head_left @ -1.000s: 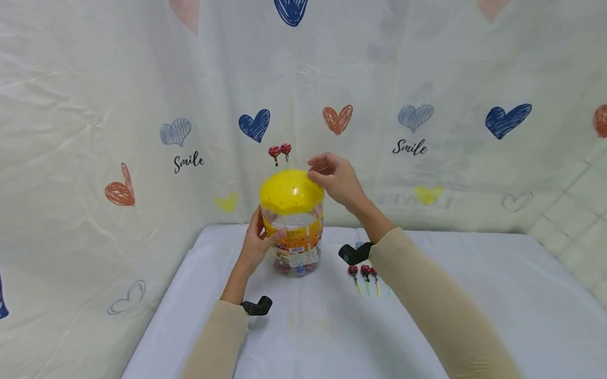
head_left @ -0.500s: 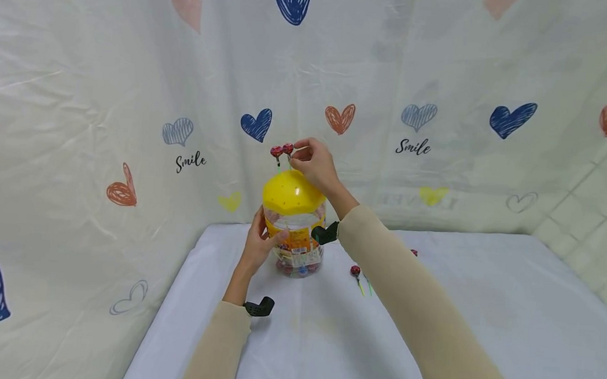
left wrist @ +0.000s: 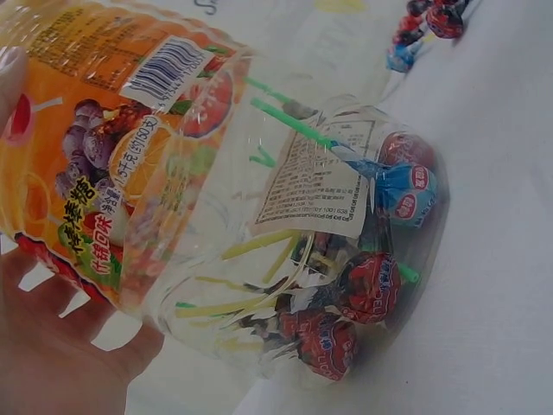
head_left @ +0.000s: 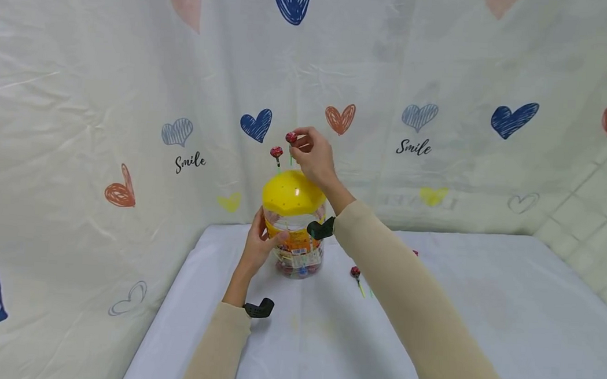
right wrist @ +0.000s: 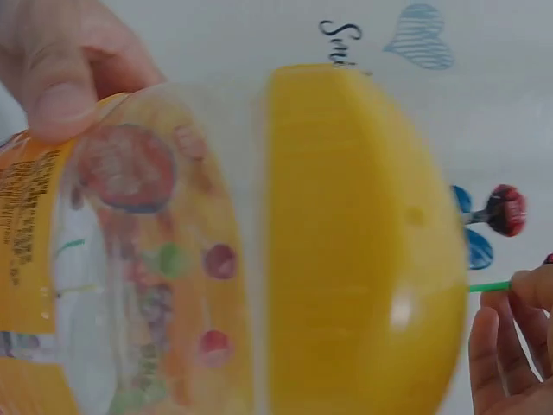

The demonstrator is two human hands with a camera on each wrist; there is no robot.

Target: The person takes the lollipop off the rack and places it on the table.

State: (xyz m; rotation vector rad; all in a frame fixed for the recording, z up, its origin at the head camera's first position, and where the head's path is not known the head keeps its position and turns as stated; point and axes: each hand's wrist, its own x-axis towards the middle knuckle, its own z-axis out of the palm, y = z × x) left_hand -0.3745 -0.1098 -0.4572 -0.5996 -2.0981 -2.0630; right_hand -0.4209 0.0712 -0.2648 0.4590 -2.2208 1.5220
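A clear jar (head_left: pixel 299 256) with an orange label and a yellow domed lid (head_left: pixel 293 193) stands upright on the table. My left hand (head_left: pixel 258 246) grips its left side, thumb across the label. Above the lid, my right hand (head_left: pixel 316 155) pinches a red-wrapped lollipop (head_left: pixel 291 137); in the right wrist view its green stick (right wrist: pixel 490 286) points at the lid. Whether the stick's tip is clear of the lid, I cannot tell. Another lollipop (head_left: pixel 277 152) stands up from the lid beside it. Through the jar wall, wrapped lollipops (left wrist: pixel 371 285) show near the bottom.
On the white-covered table (head_left: pixel 320 341) a loose lollipop (head_left: pixel 356 272) lies to the right of the jar, with others partly hidden by my right sleeve (head_left: pixel 407 288). A curtain printed with hearts (head_left: pixel 256 125) hangs behind the table.
My right hand has moved left to one of the two lollipops on the lid, taken hold of it and raised it. The left hand and the jar stay in place.
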